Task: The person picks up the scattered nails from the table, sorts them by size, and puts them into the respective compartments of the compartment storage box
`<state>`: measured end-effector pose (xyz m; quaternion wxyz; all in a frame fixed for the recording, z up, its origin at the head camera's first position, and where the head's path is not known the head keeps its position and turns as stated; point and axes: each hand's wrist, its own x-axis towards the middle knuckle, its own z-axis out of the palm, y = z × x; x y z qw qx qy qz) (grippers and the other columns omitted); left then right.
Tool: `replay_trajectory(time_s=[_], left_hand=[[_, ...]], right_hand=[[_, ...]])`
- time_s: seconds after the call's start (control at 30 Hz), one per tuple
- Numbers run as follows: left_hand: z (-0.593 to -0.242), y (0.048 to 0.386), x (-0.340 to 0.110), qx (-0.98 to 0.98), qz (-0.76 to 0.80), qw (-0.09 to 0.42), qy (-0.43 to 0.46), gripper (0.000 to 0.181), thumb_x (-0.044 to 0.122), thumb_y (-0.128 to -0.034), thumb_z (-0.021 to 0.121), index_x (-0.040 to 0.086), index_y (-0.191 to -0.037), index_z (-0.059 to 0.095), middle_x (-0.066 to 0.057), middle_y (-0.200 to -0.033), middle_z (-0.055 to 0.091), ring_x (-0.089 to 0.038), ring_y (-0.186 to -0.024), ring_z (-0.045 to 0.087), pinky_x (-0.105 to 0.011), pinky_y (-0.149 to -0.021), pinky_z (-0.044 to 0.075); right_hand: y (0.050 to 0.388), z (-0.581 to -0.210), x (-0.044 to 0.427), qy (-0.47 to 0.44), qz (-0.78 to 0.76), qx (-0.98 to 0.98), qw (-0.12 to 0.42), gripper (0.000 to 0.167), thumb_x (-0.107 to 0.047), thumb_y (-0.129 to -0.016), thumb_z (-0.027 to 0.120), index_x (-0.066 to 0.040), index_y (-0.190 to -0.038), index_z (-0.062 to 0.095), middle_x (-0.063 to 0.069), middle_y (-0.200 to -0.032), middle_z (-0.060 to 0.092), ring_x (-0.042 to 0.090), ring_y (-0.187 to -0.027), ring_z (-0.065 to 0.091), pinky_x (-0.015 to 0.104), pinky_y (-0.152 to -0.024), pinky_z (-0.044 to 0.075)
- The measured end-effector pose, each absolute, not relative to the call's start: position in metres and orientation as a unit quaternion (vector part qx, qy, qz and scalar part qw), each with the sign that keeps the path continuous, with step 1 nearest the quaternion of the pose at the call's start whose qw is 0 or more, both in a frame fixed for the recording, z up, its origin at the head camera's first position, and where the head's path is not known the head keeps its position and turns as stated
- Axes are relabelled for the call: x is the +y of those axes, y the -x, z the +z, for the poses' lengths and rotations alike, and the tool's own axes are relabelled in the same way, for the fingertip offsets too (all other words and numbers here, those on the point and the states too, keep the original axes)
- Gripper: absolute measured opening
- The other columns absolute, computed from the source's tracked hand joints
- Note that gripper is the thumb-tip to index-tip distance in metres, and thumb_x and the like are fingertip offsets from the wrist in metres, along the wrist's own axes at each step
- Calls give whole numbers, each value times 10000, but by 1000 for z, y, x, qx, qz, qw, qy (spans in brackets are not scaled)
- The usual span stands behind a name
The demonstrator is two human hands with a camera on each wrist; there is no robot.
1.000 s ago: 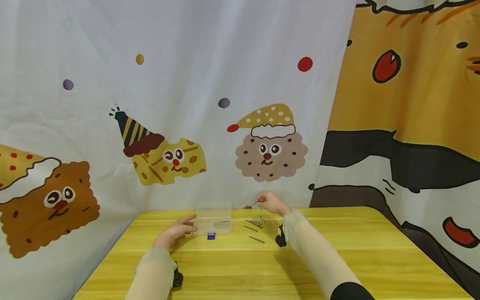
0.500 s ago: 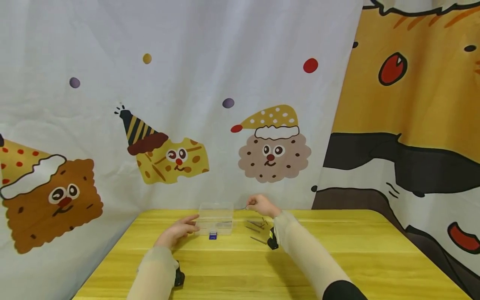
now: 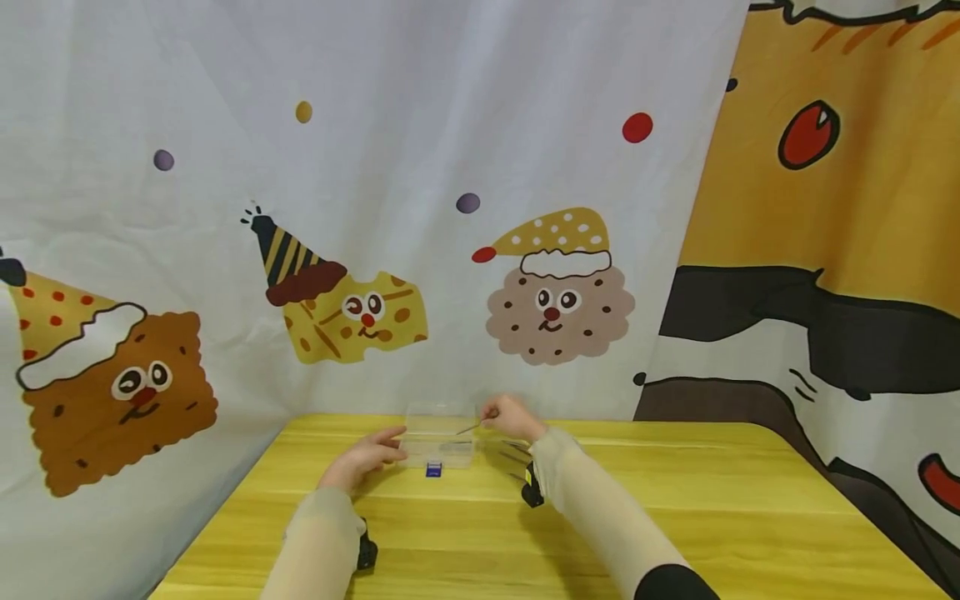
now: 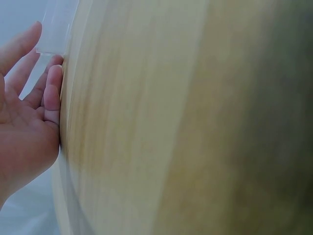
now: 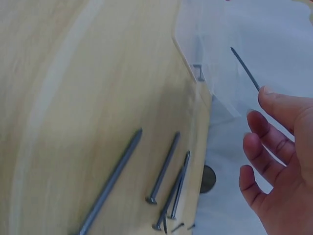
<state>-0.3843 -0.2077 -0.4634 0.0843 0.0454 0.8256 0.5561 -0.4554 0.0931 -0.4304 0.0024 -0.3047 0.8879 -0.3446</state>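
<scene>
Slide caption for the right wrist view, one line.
Right hand holds a nail near a clear plastic box, with more nails lying on the wooden table.

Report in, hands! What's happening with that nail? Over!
Left hand beside clear box. Right hand pinching nail, tip toward box. No obstacle seen between nail and box.

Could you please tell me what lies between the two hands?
Between left hand and right hand, the head view shows the clear box, a blue tab and the pinched metal nail.

soft light | faint shadow on table (image 3: 720, 483) | left wrist view blurry
</scene>
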Motion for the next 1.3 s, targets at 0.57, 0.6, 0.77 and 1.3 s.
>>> replay_trajectory(time_s=[0.57, 0.6, 0.77, 1.3], left_hand=[[-464, 384, -208, 827, 552, 87, -56, 673, 151, -886, 696, 40, -1478, 395, -291, -1368, 451, -352, -1135, 531, -523, -955, 394], [-464, 383, -208, 827, 552, 90, -57, 677, 154, -887, 694, 39, -1481, 388, -293, -1371, 447, -354, -1140, 527, -525, -960, 392], [-465, 386, -206, 822, 562, 81, -37, 664, 100, -878, 687, 20, -1470, 398, -285, -1366, 456, -379, -1155, 510, -553, -976, 369], [-469, 388, -207, 824, 560, 82, -40, 651, 95, -893, 671, 27, -1476, 390, -290, -1385, 437, -374, -1171, 502, -557, -983, 361]], right_hand=[[441, -437, 69, 270, -304, 913, 12, 54, -66, -909, 657, -53, -893, 708, 21, -911, 630, 176, -802, 560, 362, -703, 488], [439, -437, 67, 264, -305, 915, 15, 58, -72, -915, 655, -52, -896, 705, 23, -910, 625, 171, -783, 547, 353, -683, 479], [438, -437, 63, 253, -306, 918, 20, 67, -88, -920, 652, -52, -893, 702, 12, -881, 609, 170, -720, 521, 322, -618, 456], [438, -434, 74, 278, -329, 902, 8, 117, -31, -906, 630, -12, -964, 729, 53, -989, 665, 232, -926, 598, 405, -791, 501]])
